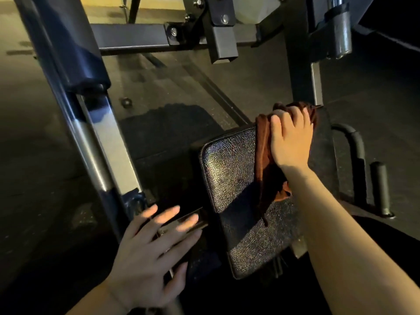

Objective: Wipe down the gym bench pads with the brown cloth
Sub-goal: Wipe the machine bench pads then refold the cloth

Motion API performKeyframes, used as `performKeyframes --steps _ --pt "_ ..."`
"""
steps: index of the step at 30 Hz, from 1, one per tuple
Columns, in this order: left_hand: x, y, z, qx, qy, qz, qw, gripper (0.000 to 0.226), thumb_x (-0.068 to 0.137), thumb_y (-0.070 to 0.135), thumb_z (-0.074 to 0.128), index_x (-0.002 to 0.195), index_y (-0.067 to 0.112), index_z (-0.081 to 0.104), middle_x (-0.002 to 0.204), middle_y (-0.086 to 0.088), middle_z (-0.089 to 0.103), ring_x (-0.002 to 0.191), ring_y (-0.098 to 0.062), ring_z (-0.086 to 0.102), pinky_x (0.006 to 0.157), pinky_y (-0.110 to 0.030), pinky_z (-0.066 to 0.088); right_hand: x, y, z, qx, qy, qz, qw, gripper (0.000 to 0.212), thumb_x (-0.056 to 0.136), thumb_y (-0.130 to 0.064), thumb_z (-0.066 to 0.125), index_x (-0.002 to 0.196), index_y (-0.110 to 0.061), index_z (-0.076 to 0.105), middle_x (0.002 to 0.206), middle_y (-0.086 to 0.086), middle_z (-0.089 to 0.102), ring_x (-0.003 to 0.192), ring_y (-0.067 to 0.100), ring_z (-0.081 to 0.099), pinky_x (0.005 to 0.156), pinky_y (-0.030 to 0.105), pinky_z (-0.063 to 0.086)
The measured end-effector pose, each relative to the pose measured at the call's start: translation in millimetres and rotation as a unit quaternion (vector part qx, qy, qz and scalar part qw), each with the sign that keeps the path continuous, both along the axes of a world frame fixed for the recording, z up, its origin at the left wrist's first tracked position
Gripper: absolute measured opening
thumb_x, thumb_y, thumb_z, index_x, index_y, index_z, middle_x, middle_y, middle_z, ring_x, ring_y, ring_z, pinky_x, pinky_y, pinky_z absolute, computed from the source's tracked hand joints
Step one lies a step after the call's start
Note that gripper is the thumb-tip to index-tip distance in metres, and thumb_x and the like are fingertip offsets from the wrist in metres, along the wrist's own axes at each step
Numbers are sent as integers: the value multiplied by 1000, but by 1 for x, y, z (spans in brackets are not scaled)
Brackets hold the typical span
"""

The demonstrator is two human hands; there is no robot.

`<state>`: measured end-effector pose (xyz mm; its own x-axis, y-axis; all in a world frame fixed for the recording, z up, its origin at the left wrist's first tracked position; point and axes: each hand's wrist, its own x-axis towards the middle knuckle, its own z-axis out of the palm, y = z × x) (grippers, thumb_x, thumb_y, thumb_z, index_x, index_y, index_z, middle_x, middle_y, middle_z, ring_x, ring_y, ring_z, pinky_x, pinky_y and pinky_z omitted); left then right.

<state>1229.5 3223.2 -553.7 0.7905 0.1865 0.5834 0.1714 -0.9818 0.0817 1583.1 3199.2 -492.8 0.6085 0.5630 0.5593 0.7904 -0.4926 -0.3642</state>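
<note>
A black textured bench pad (229,178) lies in the middle right of the head view, glossy in the light. The brown cloth (263,144) is draped over the pad's far right part, one end hanging down toward me. My right hand (291,137) lies on top of the cloth with fingers spread and fairly straight, pressing it onto the pad. My left hand (150,253) hovers with fingers spread and relaxed to the left of the pad, over a dark bracket, holding nothing.
A slanted steel and blue frame post (100,142) runs down the left. A crossbar with bolted brackets (172,37) spans the top. Black curved handles (361,155) stand right of the pad. Dark rubber flooring (170,133) lies beneath.
</note>
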Motion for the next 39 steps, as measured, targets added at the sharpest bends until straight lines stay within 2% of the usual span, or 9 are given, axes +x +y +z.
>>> performKeyframes --steps 4,9,15,17,20,23,29,34,39 --pt "0 -2 1 3 5 6 1000 46 83 34 51 122 23 72 138 5 59 129 -26 50 116 -45 26 -70 -7 4 -15 57 6 998 65 92 -58 20 138 -26 54 155 8 37 148 38 18 117 62 12" --pt "0 -5 4 -3 -8 18 1000 44 84 33 52 121 21 73 135 4 62 123 -25 56 112 -47 35 -135 -9 6 -64 65 86 992 62 93 -62 24 143 -33 45 159 1 29 151 32 4 116 66 1" --pt "-4 -10 3 -59 -21 37 997 47 86 35 55 130 21 66 142 0 56 126 -25 54 115 -43 30 -144 -22 -2 -108 4 162 981 56 97 -61 29 149 -42 34 160 -3 25 152 30 2 114 72 4" --pt "1 -16 7 -95 -42 75 992 48 86 39 55 130 22 66 145 -1 53 129 -28 53 110 -49 36 -129 -23 0 -120 -5 162 979 60 94 -65 28 150 -43 32 160 -5 26 153 27 2 112 74 6" --pt "17 -25 15 -142 -69 156 975 48 87 45 52 124 22 70 145 -3 55 134 -32 49 104 -53 36 -104 -23 4 -137 14 140 981 68 89 -72 28 149 -40 35 161 -6 23 153 22 -3 110 73 5" --pt "23 -24 13 -98 -61 176 978 47 83 43 53 120 23 73 143 1 55 136 -28 45 108 -58 34 -66 -22 13 -138 56 98 984 70 87 -74 29 146 -38 38 161 -8 20 152 15 -6 113 73 5" --pt "25 -24 7 -66 -119 180 974 44 81 36 56 121 24 71 132 4 63 127 -27 53 104 -53 41 -4 -21 24 -84 170 -19 982 49 99 -59 40 143 -38 39 164 -10 13 152 20 -5 114 70 6" --pt "25 -23 4 -53 -116 169 977 48 84 36 53 130 29 63 134 8 61 127 -22 52 105 -49 39 -29 0 25 -43 256 -100 961 56 101 -60 28 152 -37 29 166 -11 3 153 25 -7 116 67 -2" --pt "25 -18 4 -46 -121 181 975 46 81 34 52 123 24 70 127 6 67 119 -20 57 98 -50 46 -111 -9 -3 -16 233 -71 970 58 101 -59 29 155 -44 14 167 -7 -1 153 25 -7 118 60 -6"
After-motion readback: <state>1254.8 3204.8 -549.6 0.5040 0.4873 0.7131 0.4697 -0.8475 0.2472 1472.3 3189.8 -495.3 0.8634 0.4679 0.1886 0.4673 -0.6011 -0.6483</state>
